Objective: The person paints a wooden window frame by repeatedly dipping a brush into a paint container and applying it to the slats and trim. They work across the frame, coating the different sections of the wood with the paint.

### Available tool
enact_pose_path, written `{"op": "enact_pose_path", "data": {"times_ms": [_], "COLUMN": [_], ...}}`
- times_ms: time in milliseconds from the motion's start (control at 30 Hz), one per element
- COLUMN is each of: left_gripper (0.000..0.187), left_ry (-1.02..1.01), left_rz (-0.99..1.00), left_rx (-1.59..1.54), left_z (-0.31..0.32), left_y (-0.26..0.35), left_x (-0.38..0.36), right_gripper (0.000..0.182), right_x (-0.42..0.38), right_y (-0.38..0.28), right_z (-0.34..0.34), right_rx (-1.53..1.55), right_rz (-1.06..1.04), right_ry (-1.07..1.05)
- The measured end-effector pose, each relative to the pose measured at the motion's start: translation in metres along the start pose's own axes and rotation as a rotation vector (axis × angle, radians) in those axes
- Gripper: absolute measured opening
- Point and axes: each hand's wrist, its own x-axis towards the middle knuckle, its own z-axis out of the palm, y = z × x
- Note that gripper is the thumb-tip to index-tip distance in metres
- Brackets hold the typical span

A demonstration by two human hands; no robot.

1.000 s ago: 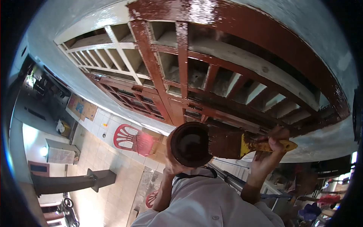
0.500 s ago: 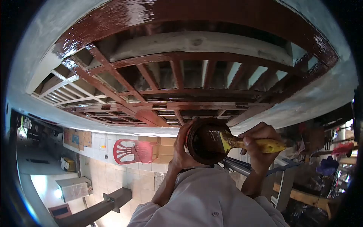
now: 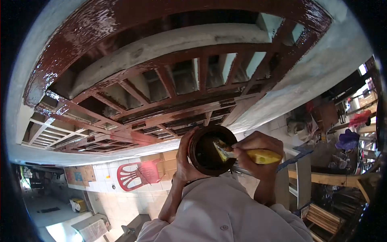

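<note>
My left hand (image 3: 186,159) is wrapped round the side of a round paint can (image 3: 198,163), whose open mouth faces up at me with dark brown paint inside. In my right hand (image 3: 258,151) is a paintbrush (image 3: 263,156) with a yellow handle, its fingers closed near the base of the handle. The brush's bristles dip into the mouth of the can, close to its right inner side. Beyond the can rises a window frame (image 3: 173,109) with glossy red-brown paint on its bars.
A grey wall (image 3: 278,94) surrounds the frame. Down on the tiled floor stands a red plastic chair (image 3: 143,174) beside cardboard (image 3: 168,161). To the right are a metal ladder-like frame (image 3: 299,177), wooden beams (image 3: 326,178) and a purple cloth (image 3: 347,140).
The brush has moved left, with its bristles deeper into the can. My view has turned, so the window frame now slants down toward the left.
</note>
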Motion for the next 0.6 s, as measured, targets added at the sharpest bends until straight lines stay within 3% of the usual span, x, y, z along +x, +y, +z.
{"op": "enact_pose_path", "data": {"times_ms": [33,200,400,600], "left_gripper": [0.124,0.125,0.125,0.124], "left_ry": [-0.01,-0.059,-0.108,-0.153], "left_rz": [-0.009,0.033,-0.083,0.005], "left_rx": [-0.011,-0.01,-0.088,-0.117], "left_z": [0.002,0.007,0.019,0.031], "left_y": [0.001,0.002,-0.018,-0.017], "left_x": [0.002,0.01,0.001,0.005], "right_gripper": [0.015,0.015,0.018,0.022], "right_x": [-0.001,-0.009,-0.021,-0.026], "right_y": [0.0,0.006,0.007,0.004], "right_z": [-0.003,-0.012,-0.021,-0.028], "right_rx": [-0.008,0.0,0.062,-0.001], "right_rz": [0.05,0.047,0.091,0.15], "right_ry": [-0.061,0.02,0.14,0.133]}}
